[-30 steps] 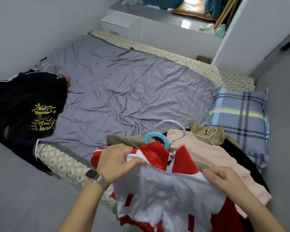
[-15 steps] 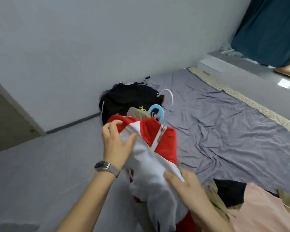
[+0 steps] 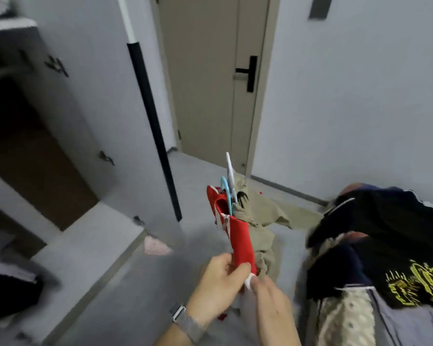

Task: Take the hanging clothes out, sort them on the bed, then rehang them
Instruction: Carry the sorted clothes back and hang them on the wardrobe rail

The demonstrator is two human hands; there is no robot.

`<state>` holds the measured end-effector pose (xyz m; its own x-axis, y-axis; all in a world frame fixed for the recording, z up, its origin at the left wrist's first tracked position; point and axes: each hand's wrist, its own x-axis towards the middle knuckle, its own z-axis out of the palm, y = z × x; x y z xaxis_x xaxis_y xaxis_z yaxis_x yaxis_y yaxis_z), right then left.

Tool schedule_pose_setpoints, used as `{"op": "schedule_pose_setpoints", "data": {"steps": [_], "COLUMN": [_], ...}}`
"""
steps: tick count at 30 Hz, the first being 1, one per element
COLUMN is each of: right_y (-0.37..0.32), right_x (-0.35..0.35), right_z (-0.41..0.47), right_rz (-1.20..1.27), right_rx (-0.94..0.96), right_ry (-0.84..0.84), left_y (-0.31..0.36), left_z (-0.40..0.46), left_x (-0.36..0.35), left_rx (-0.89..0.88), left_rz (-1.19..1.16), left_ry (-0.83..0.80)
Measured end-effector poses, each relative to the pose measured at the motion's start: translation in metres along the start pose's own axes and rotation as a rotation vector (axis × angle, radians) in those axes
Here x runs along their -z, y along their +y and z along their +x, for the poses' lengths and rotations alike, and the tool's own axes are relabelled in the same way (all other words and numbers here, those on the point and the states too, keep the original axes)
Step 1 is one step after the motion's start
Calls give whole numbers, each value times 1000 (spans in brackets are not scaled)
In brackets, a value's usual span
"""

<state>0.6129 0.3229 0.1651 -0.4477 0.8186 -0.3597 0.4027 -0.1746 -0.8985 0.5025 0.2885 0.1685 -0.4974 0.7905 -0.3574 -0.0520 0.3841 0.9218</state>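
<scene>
Gripping the red-and-white jersey (image 3: 240, 239) low down, both your hands (left (image 3: 219, 282), right (image 3: 273, 303)) held it upright; hanger hooks (image 3: 227, 188) topped it, open wardrobe (image 3: 23, 136) lay left, left hand nearer.

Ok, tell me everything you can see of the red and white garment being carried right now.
The red and white garment looks like soft fabric, bunched into a narrow upright bundle, mostly red with a white patch at its lower end. A zip shows near the collar. A light blue hanger hook sticks out of its top, beside a white one. The left hand and right hand both grip its lower end. A khaki garment hangs right behind it.
</scene>
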Motion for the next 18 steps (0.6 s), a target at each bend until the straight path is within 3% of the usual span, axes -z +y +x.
{"op": "schedule_pose_setpoints", "data": {"steps": [8,14,16,17,18], "right_y": [-32,-60,-68,-78,-90], "right_x": [-82,-182,-220,-235,-249], "right_z": [34,33,24,17,17], "right_rz": [-440,-281,-375,-436,-456], "right_rx": [183,254,634,711,722], "right_ry": [-367,-569,-416,-459,-398], "left_y": [-10,-33,-41,-44,-45], "left_z": [-6,-15,-11,-8,-5], "left_x": [72,156,191,211,232], "left_rx": [60,64,18,3,-6], "left_rz": [-283,-457,-559,-641,-714], "left_ry": [498,798,826,844,854]}}
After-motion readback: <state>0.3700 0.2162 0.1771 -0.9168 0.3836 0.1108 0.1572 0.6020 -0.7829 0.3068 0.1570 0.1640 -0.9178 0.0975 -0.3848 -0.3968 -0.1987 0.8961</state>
